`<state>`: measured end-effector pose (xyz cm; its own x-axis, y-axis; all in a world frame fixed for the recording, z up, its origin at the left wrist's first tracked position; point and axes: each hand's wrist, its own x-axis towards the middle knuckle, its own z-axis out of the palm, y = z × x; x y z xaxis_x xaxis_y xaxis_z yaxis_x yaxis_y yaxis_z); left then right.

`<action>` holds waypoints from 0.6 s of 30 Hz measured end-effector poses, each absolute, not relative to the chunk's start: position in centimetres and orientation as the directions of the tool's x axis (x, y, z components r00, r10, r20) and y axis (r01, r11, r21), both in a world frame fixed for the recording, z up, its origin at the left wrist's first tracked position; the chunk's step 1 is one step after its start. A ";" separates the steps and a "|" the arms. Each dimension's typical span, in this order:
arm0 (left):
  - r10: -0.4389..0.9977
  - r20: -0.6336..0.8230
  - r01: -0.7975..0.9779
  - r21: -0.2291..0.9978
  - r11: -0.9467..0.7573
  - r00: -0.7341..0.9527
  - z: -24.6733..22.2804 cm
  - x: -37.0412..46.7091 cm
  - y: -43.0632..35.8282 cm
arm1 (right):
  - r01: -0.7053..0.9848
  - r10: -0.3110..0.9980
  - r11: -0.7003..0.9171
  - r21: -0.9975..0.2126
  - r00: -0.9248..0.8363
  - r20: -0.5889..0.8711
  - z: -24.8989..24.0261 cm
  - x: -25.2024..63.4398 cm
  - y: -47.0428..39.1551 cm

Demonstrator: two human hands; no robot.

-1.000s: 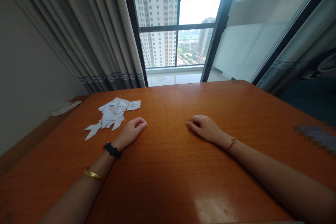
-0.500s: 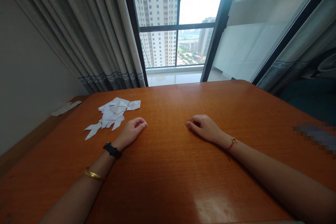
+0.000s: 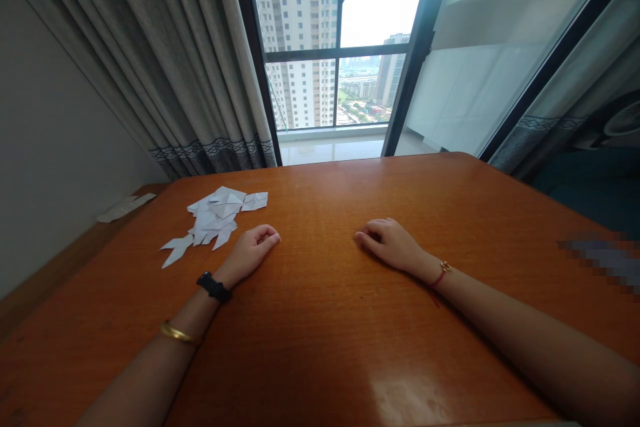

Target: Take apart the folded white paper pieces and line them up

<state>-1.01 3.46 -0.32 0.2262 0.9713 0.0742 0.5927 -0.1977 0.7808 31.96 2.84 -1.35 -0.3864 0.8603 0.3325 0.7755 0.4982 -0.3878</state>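
Note:
My left hand [image 3: 251,251] rests on the brown wooden table [image 3: 310,320], its fingers curled closed with nothing in them. Just beyond it, to the left, lies a loose pile of folded and cut white paper pieces [image 3: 215,213]; the hand is near the pile, apart from it. On the right half of the table my right hand [image 3: 390,242] lies on its side, fingers curled in and thumb close to them, nothing visible in it. A wide stretch of tabletop separates the two hands.
More pale paper [image 3: 126,207] lies on a ledge by the left wall. A pixelated dark item [image 3: 605,261] is at the table's right edge. Behind the table are a grey curtain [image 3: 200,80] and a window; a fan [image 3: 623,117] stands at the far right.

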 end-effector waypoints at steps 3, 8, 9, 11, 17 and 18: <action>0.971 0.075 0.593 0.781 -0.198 0.226 -0.4 -1.0 3.5 | 0.777 0.860 0.499 -0.384 -0.387 0.333 -1.4 31.9 2.9; 0.972 0.068 0.595 0.781 -0.191 0.223 -0.3 -1.0 3.4 | 0.778 0.859 0.500 -0.381 -0.389 0.332 -1.3 32.0 2.8; 0.973 0.067 0.595 0.780 -0.190 0.223 -0.3 -0.9 3.4 | 0.777 0.858 0.501 -0.381 -0.390 0.334 -1.3 32.0 2.8; 0.972 0.067 0.599 0.778 -0.191 0.223 -0.3 -0.9 3.3 | 0.775 0.857 0.503 -0.382 -0.390 0.336 -1.3 32.0 2.8; 0.971 0.064 0.602 0.774 -0.195 0.232 -0.3 -1.0 3.3 | 0.775 0.861 0.497 -0.390 -0.385 0.332 -1.4 31.9 2.8; 0.970 0.063 0.602 0.774 -0.195 0.233 -0.3 -1.0 3.3 | 0.776 0.861 0.497 -0.389 -0.386 0.331 -1.4 31.9 2.9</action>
